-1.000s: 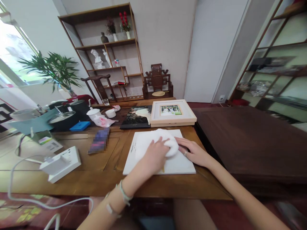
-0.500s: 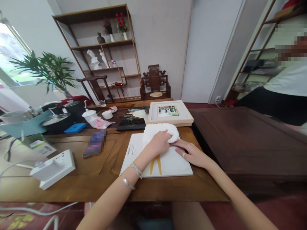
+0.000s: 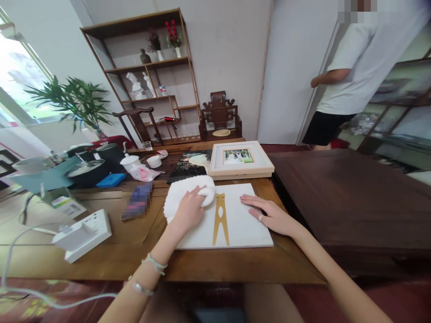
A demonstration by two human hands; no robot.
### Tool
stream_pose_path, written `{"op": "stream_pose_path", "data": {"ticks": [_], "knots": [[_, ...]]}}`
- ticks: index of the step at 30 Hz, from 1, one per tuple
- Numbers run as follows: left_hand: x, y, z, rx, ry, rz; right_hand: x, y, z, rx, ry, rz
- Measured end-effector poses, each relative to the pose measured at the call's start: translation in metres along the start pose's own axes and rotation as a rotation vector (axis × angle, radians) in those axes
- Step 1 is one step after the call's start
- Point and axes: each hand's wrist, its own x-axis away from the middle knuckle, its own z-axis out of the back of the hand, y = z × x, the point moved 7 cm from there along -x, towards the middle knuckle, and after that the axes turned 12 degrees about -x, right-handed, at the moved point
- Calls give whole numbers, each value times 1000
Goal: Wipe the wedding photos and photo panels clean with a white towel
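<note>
A white cloth [image 3: 180, 194] is bunched under my left hand [image 3: 191, 207], whose fingers are closed on it, over the left part of a flat white panel [image 3: 245, 233]. Two bracelets circle that wrist. On the panel's middle shows a gold-coloured, forked piece [image 3: 221, 222] with a diamond-shaped opening. My right hand [image 3: 269, 214] lies flat on the panel's right side, fingers stretched out, a ring on one of them. The cloth and left hand hide the panel's left part.
Behind the panel lie a framed photo [image 3: 242, 168] and a dark picture [image 3: 188, 163]. Leftward are a purple packet [image 3: 137, 200], a white power strip [image 3: 84, 235], a blue box [image 3: 111, 180] and a white lidded cup [image 3: 130, 162]. A person in a white shirt [image 3: 353, 67] stands beyond the dark table [image 3: 336, 193].
My left hand has moved left with the cloth, uncovering the gold-coloured piece. My right hand stays at the panel's right side. The person at the right has moved and now stands more upright.
</note>
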Motion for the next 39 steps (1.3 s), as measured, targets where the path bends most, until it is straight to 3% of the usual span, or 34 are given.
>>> {"op": "stream_pose_path", "data": {"ticks": [5, 12, 15, 18, 23, 27, 30, 33, 36, 39], "knots": [[15, 5, -9, 61, 81, -140, 0, 1, -1, 43, -20, -19], [61, 51, 4, 100, 113, -285, 0, 0, -1, 34, -9, -3], [64, 62, 5, 87, 154, -314, 0, -1, -1, 26, 5, -3], [47, 53, -1, 58, 115, -252, 0, -2, -1, 22, -1, -5], [10, 6, -13, 21, 80, -125, 0, -1, 0, 22, -5, -38], [3, -17, -18, -29, 104, -137, 1, -2, 1, 1, 3, -41], [17, -11, -18, -56, 77, -179, 1, -3, 0, -3, 4, -34], [45, 12, -13, -57, 72, -228, 0, -4, 0, 10, 1, -27], [79, 37, -5, -11, 157, -322, 1, -4, -1, 35, -6, -28], [100, 49, -2, 32, 237, -404, 1, -4, -1, 44, -5, -28]]}}
